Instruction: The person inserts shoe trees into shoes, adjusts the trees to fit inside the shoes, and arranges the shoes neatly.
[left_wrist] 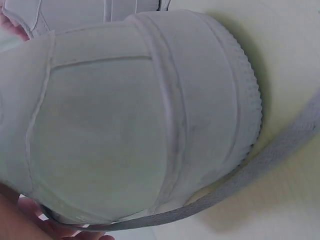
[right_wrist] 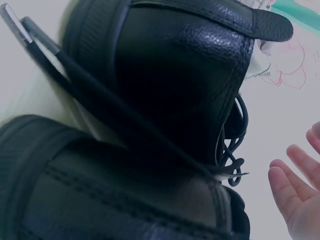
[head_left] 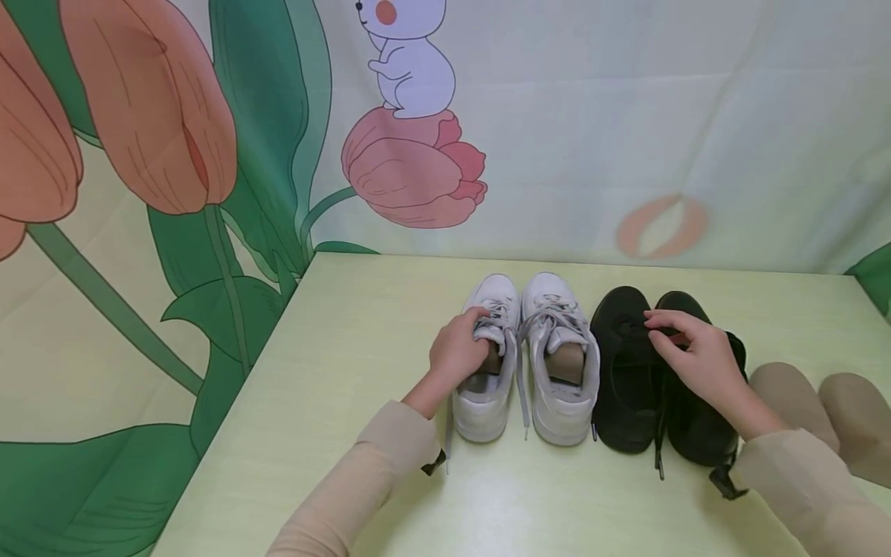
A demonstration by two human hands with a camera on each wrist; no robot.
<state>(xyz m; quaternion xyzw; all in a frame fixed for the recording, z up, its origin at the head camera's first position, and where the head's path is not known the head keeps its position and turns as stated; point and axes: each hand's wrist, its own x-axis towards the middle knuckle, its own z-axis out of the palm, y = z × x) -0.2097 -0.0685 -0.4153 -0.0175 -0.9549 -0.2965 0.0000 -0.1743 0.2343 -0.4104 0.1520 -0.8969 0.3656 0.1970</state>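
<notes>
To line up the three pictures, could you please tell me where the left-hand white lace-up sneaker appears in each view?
Head: the white lace-up sneaker is at centre, gripped at the tongue by the left hand.
Left wrist: its heel fills most of the frame.
Right wrist: not in it; only the black shoes show.
Shared landmark: the pale green table.

White sneakers (head_left: pixel 522 363) w/ grey laces, black shoes (head_left: pixel 661 379), pale yellow-green table (head_left: pixel 348 348), tulip-print backdrop (head_left: pixel 174 155).

Clearance, head view
I see bare table (head_left: pixel 334 371) lower left; white sneakers (head_left: pixel 522 356), black shoes (head_left: pixel 661 371), beige slippers (head_left: pixel 821 410) block centre and right.
</notes>
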